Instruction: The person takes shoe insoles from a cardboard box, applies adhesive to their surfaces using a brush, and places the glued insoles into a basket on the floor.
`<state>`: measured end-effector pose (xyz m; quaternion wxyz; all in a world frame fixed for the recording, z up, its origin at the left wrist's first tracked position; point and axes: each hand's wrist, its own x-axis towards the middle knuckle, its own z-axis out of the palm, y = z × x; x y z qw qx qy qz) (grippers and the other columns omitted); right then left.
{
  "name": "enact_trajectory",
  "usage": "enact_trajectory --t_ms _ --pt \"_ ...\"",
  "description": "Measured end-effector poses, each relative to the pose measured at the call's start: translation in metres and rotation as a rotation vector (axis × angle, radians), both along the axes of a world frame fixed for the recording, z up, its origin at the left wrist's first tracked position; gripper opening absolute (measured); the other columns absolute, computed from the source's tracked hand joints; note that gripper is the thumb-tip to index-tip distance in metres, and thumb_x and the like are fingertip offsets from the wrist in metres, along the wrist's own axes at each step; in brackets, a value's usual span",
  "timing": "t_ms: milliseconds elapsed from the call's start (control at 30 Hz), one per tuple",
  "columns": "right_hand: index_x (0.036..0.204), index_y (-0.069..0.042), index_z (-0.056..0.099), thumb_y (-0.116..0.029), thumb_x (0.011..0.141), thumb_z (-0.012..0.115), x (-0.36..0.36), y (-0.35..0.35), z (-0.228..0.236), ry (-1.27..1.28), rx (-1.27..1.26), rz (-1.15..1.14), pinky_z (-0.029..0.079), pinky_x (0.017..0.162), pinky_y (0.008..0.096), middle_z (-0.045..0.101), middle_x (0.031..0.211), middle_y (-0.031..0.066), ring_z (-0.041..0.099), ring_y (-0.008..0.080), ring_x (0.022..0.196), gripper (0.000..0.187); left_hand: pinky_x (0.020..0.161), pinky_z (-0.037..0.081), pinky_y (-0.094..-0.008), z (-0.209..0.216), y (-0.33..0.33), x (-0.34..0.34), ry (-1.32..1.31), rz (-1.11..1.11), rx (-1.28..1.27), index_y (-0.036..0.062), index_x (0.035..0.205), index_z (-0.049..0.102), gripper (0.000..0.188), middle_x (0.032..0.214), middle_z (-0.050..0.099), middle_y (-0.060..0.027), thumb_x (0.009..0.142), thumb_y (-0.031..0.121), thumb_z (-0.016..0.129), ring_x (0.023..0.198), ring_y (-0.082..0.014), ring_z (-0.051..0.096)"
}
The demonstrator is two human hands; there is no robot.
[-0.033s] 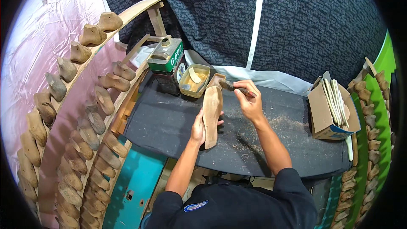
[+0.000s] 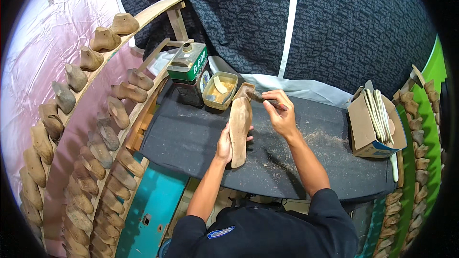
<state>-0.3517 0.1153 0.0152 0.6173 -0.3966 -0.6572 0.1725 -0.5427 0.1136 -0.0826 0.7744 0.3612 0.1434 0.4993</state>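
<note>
Grasping wooden shoe last (image 2: 240, 129) over dark-covered worktop (image 2: 191, 136) in left hand (image 2: 224, 146), gripping brush (image 2: 264, 98) in right hand (image 2: 283, 115), tip at last's far end, open tub (image 2: 216, 104) just left of last, carton (image 2: 362, 122) well right of it.

Lighting is bright; glossy highlights crease the pink sheet (image 2: 62, 24), upper left. Soft shadow falls on table (image 2: 186, 138), below centre. Right hand (image 2: 283, 114) reads fairly sharp. Fisheye bends left shelf (image 2: 157, 13); corners black.
</note>
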Motion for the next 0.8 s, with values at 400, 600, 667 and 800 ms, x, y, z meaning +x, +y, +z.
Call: enact_trajectory --t_ms 400,600,667,800 --pt "0.095 0.001 0.065 0.003 0.081 0.067 -0.038 -0.047 -0.040 -0.330 0.091 0.207 0.052 0.082 0.0375 0.065 0.097 0.0166 0.064 0.0308 0.094 0.015 0.100 0.045 -0.0404 -0.018 0.010 -0.016 -0.109 0.061 -0.057 0.0012 0.138 0.043 0.066 0.121 0.061 -0.0183 0.103 0.053 0.022 0.110 -0.0272 0.059" --pt "0.095 0.001 0.066 0.004 0.081 0.066 -0.022 -0.049 -0.036 -0.179 -0.167 0.355 0.051 0.082 0.0362 0.066 0.097 0.0147 0.065 0.0263 0.093 0.015 0.091 0.051 -0.0404 -0.022 0.012 -0.014 -0.038 0.065 -0.074 0.0037 0.138 0.043 0.071 0.120 0.061 -0.0167 0.100 0.060 0.022 0.107 -0.0257 0.061" --pt "0.095 0.002 0.066 0.003 0.082 0.065 -0.012 -0.040 -0.030 -0.155 -0.046 0.301 0.051 0.082 0.0355 0.066 0.096 0.0144 0.064 0.0251 0.093 0.013 0.093 0.050 -0.0391 -0.017 0.009 -0.006 -0.093 0.050 -0.060 0.0019 0.139 0.042 0.068 0.124 0.059 -0.0168 0.102 0.056 0.025 0.111 -0.0254 0.059" --pt "0.096 0.000 0.066 0.004 0.080 0.066 -0.005 -0.025 -0.018 -0.158 0.084 0.016 0.052 0.082 0.0350 0.066 0.098 0.0153 0.065 0.0275 0.094 0.016 0.096 0.049 -0.0416 -0.006 0.002 0.004 -0.054 0.022 -0.049 0.0021 0.140 0.041 0.065 0.131 0.055 -0.0143 0.103 0.053 0.026 0.115 -0.0268 0.057"
